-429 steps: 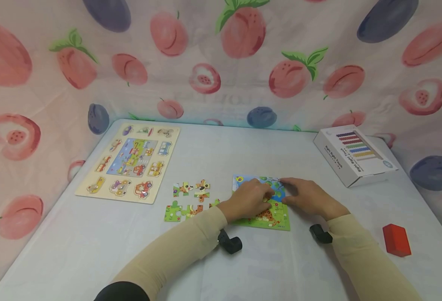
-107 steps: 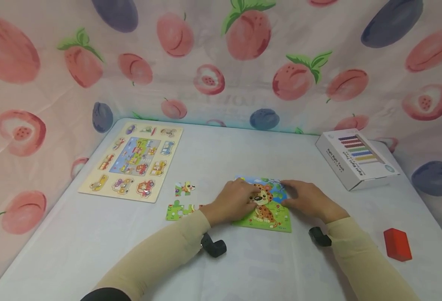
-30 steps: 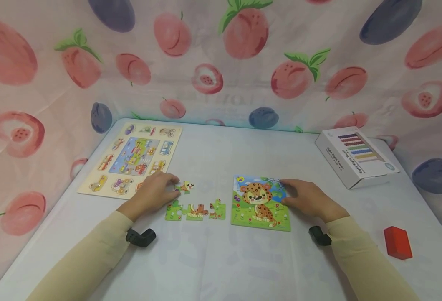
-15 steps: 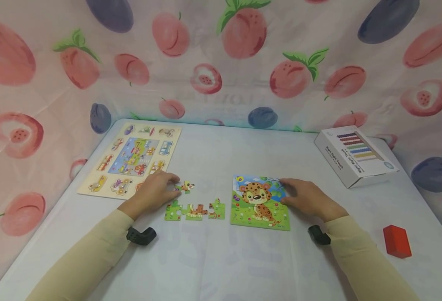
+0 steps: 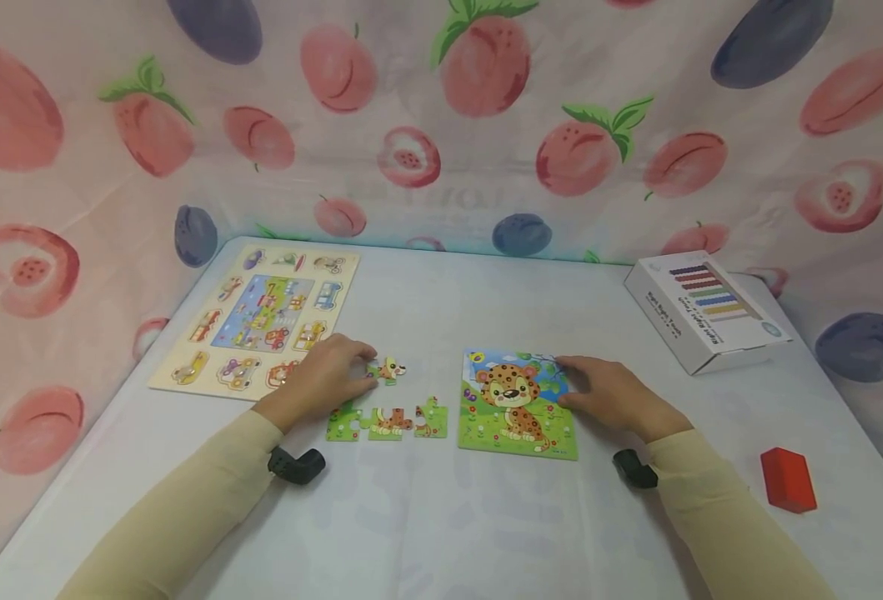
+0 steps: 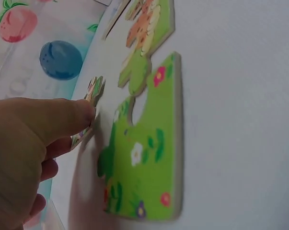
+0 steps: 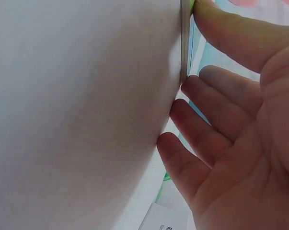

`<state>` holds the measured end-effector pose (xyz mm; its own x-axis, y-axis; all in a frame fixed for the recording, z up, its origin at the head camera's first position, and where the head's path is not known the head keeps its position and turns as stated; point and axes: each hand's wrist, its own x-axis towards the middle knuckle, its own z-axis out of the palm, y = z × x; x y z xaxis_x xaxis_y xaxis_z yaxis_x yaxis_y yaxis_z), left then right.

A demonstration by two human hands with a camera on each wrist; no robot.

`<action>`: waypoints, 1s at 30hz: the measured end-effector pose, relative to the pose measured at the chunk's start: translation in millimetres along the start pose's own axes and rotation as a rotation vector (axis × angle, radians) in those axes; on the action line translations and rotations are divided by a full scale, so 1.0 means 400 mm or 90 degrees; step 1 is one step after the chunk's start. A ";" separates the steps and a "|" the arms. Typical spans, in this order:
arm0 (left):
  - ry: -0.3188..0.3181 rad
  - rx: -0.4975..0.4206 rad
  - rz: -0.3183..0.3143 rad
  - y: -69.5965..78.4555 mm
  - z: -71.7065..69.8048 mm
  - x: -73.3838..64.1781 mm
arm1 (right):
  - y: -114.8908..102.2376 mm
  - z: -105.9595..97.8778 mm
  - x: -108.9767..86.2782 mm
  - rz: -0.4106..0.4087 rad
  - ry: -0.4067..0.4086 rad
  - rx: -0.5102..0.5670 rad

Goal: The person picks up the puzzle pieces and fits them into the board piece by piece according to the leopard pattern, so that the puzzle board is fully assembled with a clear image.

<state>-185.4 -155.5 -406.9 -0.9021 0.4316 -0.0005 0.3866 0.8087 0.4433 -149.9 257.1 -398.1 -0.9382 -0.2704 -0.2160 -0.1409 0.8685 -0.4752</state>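
Observation:
In the head view my left hand (image 5: 326, 377) pinches a jigsaw piece (image 5: 391, 370) with part of a spotted animal's face, between thumb and fingers. The left wrist view shows this piece (image 6: 90, 91) tilted up, with its shadow on the tablecloth. Close below lie three more pieces: a green flowered one (image 5: 343, 423), one with spotted body and paws (image 5: 388, 422), and a green one (image 5: 431, 418). My right hand (image 5: 612, 396) rests its thumb and fingertips at the right edge of the leopard puzzle board (image 5: 518, 403); its fingers are nearly straight in the right wrist view.
A wooden puzzle board of vehicles (image 5: 203, 342) lies at the back left, partly behind my left hand. A white box (image 5: 699, 317) stands at the back right. A red block (image 5: 788, 480) is near the right. Fruit-print cloth (image 5: 471, 200) hangs behind the table.
A loose leopard-face piece seen earliest has gone from the row. My left hand has left the board and now shifts a piece slightly rightward. My right hand stays at the board's edge.

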 end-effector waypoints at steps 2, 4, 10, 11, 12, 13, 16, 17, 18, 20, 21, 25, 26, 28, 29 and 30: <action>0.000 0.005 0.008 0.008 0.001 0.008 | 0.001 0.001 0.000 0.001 0.000 0.000; -0.003 0.012 0.018 0.019 0.003 0.015 | 0.001 0.002 0.000 -0.003 0.002 -0.003; -0.015 0.028 0.052 0.064 0.019 0.033 | 0.001 0.000 -0.003 -0.012 0.013 -0.017; -0.017 0.027 0.056 0.072 0.021 0.035 | 0.001 0.000 -0.003 -0.012 0.013 -0.017; -0.020 0.027 0.059 0.080 0.023 0.037 | 0.000 0.000 -0.003 -0.011 0.013 -0.017; -0.022 0.026 0.062 0.088 0.025 0.039 | 0.000 0.000 -0.002 -0.010 0.012 -0.018; -0.027 0.030 0.072 0.111 0.030 0.045 | 0.000 0.000 -0.001 -0.005 0.009 -0.017; -0.028 0.031 0.076 0.118 0.032 0.048 | 0.000 0.000 0.000 -0.004 0.008 -0.018; -0.029 0.031 0.080 0.125 0.033 0.051 | -0.001 0.000 0.000 -0.003 0.007 -0.018; -0.029 0.031 0.090 0.138 0.037 0.056 | -0.002 -0.001 0.000 -0.001 0.004 -0.019; -0.029 0.030 0.094 0.145 0.039 0.059 | -0.002 -0.001 0.001 0.000 0.002 -0.020; -0.033 0.032 0.107 0.171 0.047 0.070 | -0.003 -0.001 0.001 0.004 -0.003 -0.021; -0.035 0.034 0.110 0.178 0.049 0.073 | -0.003 -0.001 0.001 0.004 -0.004 -0.020; -0.040 0.037 0.118 0.192 0.052 0.077 | -0.004 -0.002 0.002 0.006 -0.003 -0.021; -0.043 0.039 0.123 0.198 0.054 0.079 | -0.004 -0.002 0.002 0.007 -0.002 -0.022; -0.045 0.040 0.127 0.203 0.056 0.081 | -0.005 -0.002 0.002 0.007 -0.002 -0.022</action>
<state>-178.7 -66.8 -391.0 -0.7913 0.6111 0.0175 0.5697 0.7267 0.3838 -150.7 255.4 -396.8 -0.9389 -0.2617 -0.2236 -0.1412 0.8853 -0.4430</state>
